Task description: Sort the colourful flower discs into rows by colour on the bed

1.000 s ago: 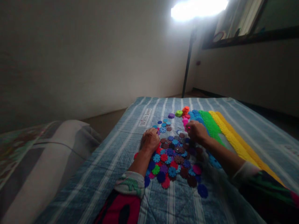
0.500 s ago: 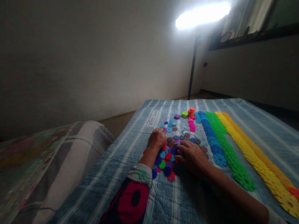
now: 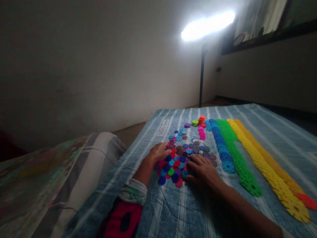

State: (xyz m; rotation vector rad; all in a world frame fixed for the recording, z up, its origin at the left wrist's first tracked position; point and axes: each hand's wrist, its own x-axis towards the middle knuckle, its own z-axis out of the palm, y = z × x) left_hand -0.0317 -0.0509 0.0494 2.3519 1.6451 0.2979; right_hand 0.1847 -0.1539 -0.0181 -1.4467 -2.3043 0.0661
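Discs (image 3: 177, 163): a mixed, mostly flat scatter of notched rounds in blue, red, brown, purple and green, just below and right of the frame's centre, between the two hands

Writing: "With love" on a pale label (image 3: 163, 128) on the striped cloth (image 3: 173, 211), above the scatter; no brand can be read

Left hand (image 3: 159, 152): at the scatter's left edge, fingers close together and reaching right over the discs; whether it pinches one cannot be told

Right hand (image 3: 201, 168): palm down at the scatter's right side, fingers slightly spread, a fairly wide grip; discs lie left of and beyond the fingertips, and what is under the palm is hidden

Rows: blue row (image 3: 221, 145), green row (image 3: 239, 162), yellow row (image 3: 269, 173) and orange row (image 3: 269, 157), running from right of centre towards the lower right

Small groups: pink, orange, lime and purple, above the scatter

Lamp (image 3: 208, 25): lit, upper right
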